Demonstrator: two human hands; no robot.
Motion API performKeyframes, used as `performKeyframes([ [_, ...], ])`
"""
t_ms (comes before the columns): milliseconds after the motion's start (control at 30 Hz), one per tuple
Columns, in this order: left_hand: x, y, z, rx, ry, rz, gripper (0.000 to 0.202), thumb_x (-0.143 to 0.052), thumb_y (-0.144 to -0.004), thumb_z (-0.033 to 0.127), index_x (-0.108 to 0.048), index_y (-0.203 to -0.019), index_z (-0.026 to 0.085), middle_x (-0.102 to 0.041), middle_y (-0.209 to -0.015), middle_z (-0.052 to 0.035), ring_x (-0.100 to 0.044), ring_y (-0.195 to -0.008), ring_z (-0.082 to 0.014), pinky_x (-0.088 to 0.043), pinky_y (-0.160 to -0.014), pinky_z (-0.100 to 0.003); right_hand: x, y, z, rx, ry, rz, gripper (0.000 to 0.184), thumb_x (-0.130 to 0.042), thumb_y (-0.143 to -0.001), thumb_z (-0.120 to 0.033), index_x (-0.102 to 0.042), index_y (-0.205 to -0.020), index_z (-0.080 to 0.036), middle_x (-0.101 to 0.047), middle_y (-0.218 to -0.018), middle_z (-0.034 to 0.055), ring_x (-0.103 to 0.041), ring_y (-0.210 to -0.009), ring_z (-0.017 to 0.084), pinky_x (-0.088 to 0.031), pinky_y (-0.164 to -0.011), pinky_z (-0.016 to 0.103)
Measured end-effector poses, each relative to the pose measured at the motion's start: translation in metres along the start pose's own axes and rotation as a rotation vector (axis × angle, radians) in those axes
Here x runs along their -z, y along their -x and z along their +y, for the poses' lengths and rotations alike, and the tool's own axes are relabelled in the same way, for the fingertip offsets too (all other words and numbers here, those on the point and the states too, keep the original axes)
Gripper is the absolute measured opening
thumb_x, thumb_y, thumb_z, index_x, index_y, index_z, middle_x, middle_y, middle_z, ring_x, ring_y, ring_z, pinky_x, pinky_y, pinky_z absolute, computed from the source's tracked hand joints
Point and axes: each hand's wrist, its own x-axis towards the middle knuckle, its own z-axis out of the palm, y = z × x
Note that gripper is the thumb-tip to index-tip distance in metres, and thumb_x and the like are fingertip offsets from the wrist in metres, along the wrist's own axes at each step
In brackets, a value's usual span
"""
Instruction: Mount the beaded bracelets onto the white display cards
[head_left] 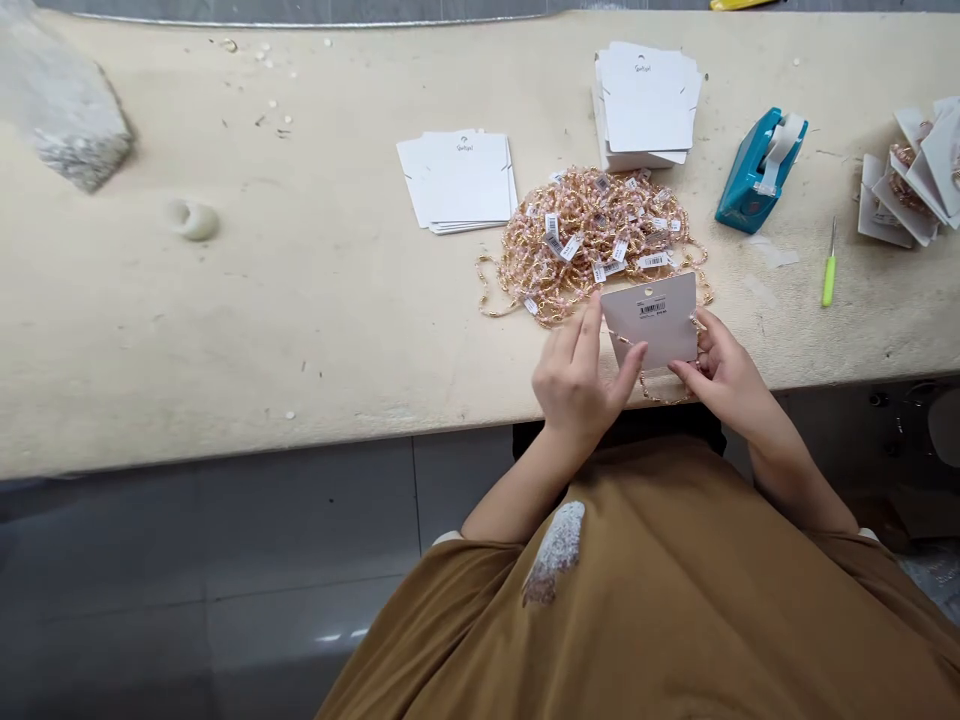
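Observation:
Both hands hold a white display card with a barcode sticker, at the table's front edge. My left hand pinches the card's left side between thumb and fingers. My right hand grips its right lower edge. A thin gold chain hangs around and below the card. Just beyond the card lies a heap of gold and pink bead chains with small white tags.
A flat stack of white cards lies left of the heap, and a taller stack behind it. A teal tape dispenser, a green-handled tool and finished cards sit at right. A grey block stands far left.

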Motion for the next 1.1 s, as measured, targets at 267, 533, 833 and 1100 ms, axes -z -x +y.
performKeyframes([
  [267,0.004,0.000,-0.027,-0.570,-0.277,-0.234,0.040,-0.060,-0.096,0.031,-0.061,-0.134,0.017,-0.064,-0.144,-0.0083,-0.056,-0.144,-0.0265,-0.054,-0.119,-0.043,-0.006,0.019,-0.004,0.274,0.683,0.264,0.054,-0.059,-0.095,-0.025,-0.050,-0.144,-0.003,-0.063,-0.105,0.0144,-0.063,-0.082,0.021,-0.059,-0.077,0.040],
  [533,-0.003,-0.001,-0.017,-0.464,-0.237,-0.390,0.039,-0.052,-0.099,0.033,-0.065,-0.131,0.016,-0.066,-0.141,-0.0119,-0.060,-0.140,-0.0259,-0.056,-0.119,-0.043,-0.035,0.042,0.004,0.588,1.061,0.370,0.034,-0.065,-0.095,-0.039,-0.069,-0.115,-0.012,-0.068,-0.120,0.0183,-0.062,-0.097,0.027,-0.055,-0.082,0.039],
  [833,-0.012,-0.008,-0.003,-0.363,-0.243,-0.354,0.033,-0.050,-0.100,0.035,-0.071,-0.118,0.017,-0.073,-0.124,-0.0090,-0.064,-0.132,-0.0248,-0.051,-0.125,-0.051,-0.037,0.036,0.060,0.932,0.863,0.486,0.052,-0.070,-0.092,-0.019,-0.062,-0.143,-0.018,-0.075,-0.123,0.0115,-0.068,-0.104,0.023,-0.054,-0.092,0.036],
  [1100,-0.012,-0.001,-0.004,-0.374,-0.170,-0.413,0.033,-0.048,-0.100,0.033,-0.073,-0.107,0.013,-0.074,-0.124,-0.0152,-0.075,-0.108,-0.0235,-0.064,-0.106,-0.044,-0.027,0.037,0.053,0.989,0.839,0.496,0.042,-0.070,-0.088,-0.007,-0.069,-0.129,-0.013,-0.077,-0.102,0.0132,-0.072,-0.087,0.020,-0.057,-0.076,0.032],
])
